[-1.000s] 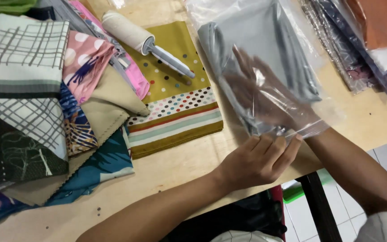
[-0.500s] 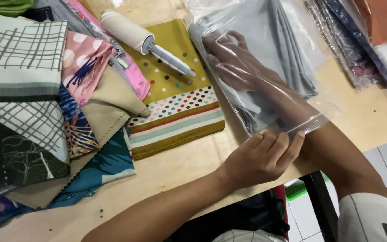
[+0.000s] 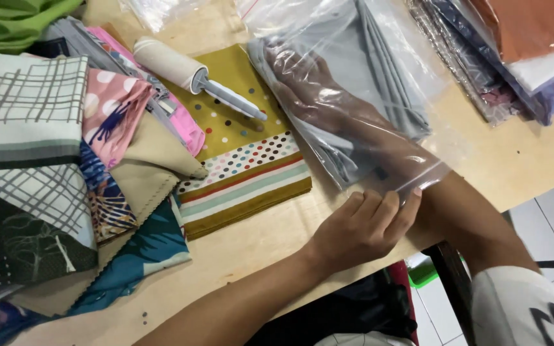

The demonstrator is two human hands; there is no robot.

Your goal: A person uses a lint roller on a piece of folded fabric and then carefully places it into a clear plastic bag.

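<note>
A folded grey cloth (image 3: 386,83) lies inside a clear plastic bag (image 3: 418,64) on the wooden table (image 3: 514,160). My right hand (image 3: 309,83) is pushed deep into the bag, palm down on the cloth, fingers spread toward the far end. Plastic covers my forearm up to the bag's mouth. My left hand (image 3: 360,227) pinches the bag's open edge near the table's front.
A mustard dotted cloth (image 3: 245,160) with a white lint roller (image 3: 187,70) on it lies left of the bag. Several folded patterned cloths (image 3: 65,173) pile up at the left. Bagged cloths (image 3: 514,51) are stacked at the back right. The table's front edge runs just below my left hand.
My right hand has slid further into the bag, from near its mouth to deep along the grey cloth. My left hand stays at the bag's opening.
</note>
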